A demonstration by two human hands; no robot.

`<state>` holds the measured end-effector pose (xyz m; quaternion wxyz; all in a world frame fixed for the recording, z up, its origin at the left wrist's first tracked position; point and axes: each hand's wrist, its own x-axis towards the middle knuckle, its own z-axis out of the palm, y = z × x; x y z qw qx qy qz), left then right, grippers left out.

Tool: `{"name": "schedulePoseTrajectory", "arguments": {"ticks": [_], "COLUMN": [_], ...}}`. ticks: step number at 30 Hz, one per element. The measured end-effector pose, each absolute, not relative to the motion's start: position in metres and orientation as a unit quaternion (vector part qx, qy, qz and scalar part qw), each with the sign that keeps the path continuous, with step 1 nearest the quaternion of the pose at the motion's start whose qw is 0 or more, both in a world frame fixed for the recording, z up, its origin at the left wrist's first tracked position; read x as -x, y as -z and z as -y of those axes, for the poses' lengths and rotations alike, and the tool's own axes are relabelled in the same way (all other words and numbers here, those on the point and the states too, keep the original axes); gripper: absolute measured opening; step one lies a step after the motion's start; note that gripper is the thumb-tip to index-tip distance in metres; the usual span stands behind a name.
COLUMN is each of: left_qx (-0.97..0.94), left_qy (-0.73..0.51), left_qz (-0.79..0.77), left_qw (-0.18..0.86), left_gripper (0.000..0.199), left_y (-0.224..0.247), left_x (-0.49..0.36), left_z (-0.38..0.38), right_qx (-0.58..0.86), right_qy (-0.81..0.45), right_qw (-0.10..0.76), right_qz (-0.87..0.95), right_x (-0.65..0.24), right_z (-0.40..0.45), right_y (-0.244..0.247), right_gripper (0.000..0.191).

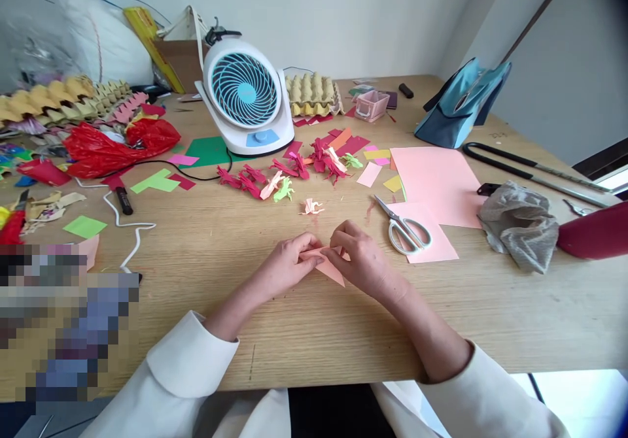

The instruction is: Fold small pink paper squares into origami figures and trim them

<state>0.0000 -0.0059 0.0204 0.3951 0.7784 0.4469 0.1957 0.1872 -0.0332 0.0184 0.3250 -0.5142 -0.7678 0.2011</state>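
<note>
A small piece of pink paper (331, 272), partly folded, is pinched between both hands over the middle of the table. My left hand (293, 258) grips its left end between thumb and fingers. At the upper right part, my right hand (360, 255) is closed on the same paper, its fingers bent. Just beyond the hands lies a pale pink folded paper figure (311, 207). Scissors (403, 225) with white handles rest to the right on a pink sheet (444, 245), and a larger pink sheet (436, 180) lies behind.
A white fan (248, 95) stands behind a row of red, pink and green folded figures (250, 180). On the right are a blue bag (464, 104), a grey cloth (520, 225) and a red cylinder (596, 232). A red plastic bag (115, 150) and egg trays (314, 95) sit farther back.
</note>
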Motion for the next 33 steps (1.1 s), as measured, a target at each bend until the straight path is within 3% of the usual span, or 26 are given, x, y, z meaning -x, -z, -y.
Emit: {"name": "schedulePoseTrajectory", "arguments": {"ticks": [5,10,15,19,31,33], "left_qx": [-0.751,-0.737,-0.741,-0.737,-0.701,-0.694], "left_qy": [-0.222,-0.236,-0.253,-0.255,-0.247,-0.255], "left_qz": [-0.433,-0.431,-0.411,-0.412,-0.439,-0.439], "left_qw": [0.446,0.464,0.467,0.472,0.504,0.511], "left_gripper": [0.014,0.014,0.012,0.016,0.017,0.018], "left_y": [-0.02,-0.015,-0.015,-0.013,-0.01,-0.008], "left_x": [-0.002,0.001,0.005,0.006,0.002,0.003], "left_z": [0.006,0.006,0.008,0.009,0.009,0.009], "right_qx": [0.501,0.494,0.498,0.501,0.52,0.518], "right_qy": [-0.264,-0.367,-0.421,-0.435,-0.407,-0.41], "right_qw": [0.362,0.34,0.35,0.364,0.376,0.39], "right_qz": [0.74,0.711,0.672,0.653,0.65,0.641], "right_x": [-0.193,-0.196,-0.192,-0.189,-0.188,-0.188], "right_z": [0.029,0.027,0.025,0.024,0.024,0.023], "right_y": [-0.017,-0.016,-0.015,-0.013,-0.016,-0.014], "right_gripper": [0.015,0.006,0.018,0.024,0.014,0.021]}}
